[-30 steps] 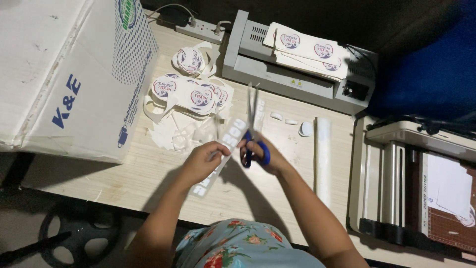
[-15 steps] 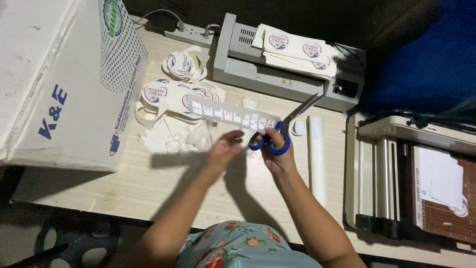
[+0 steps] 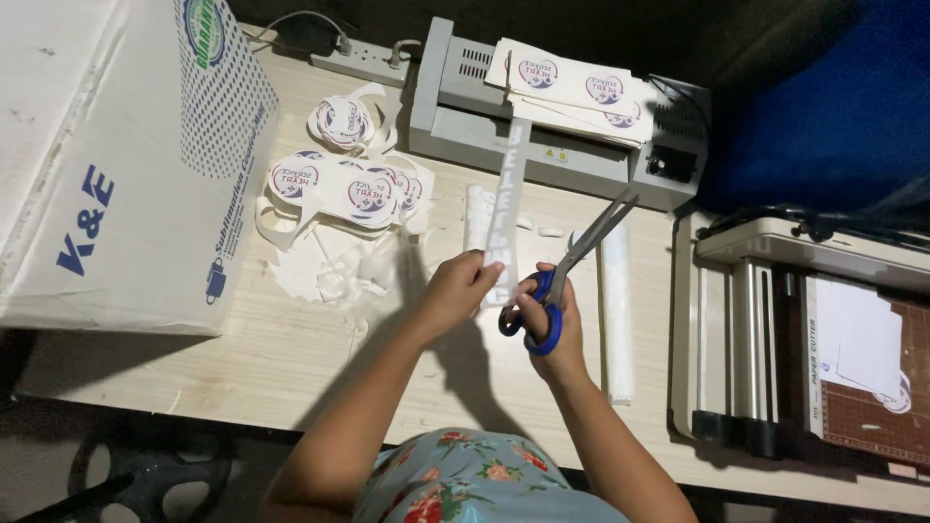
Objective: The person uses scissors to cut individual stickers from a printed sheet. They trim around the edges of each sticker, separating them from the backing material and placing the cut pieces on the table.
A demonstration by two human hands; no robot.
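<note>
While the big cardboard box (image 3: 107, 165) fills the far left of the wooden table (image 3: 291, 358), a heap of round printed stickers (image 3: 339, 189) lies just beside it, well left of your hands. Your left hand (image 3: 460, 291) pinches the lower end of a long printed paper strip (image 3: 511, 199), which stands up toward the grey laminator (image 3: 542, 136) behind. Just right, your right hand (image 3: 552, 324) grips the blue-handled scissors (image 3: 572, 266), fingers through the loops, blades slightly parted beside the strip. Further right sits a paper cutter (image 3: 804, 339).
</note>
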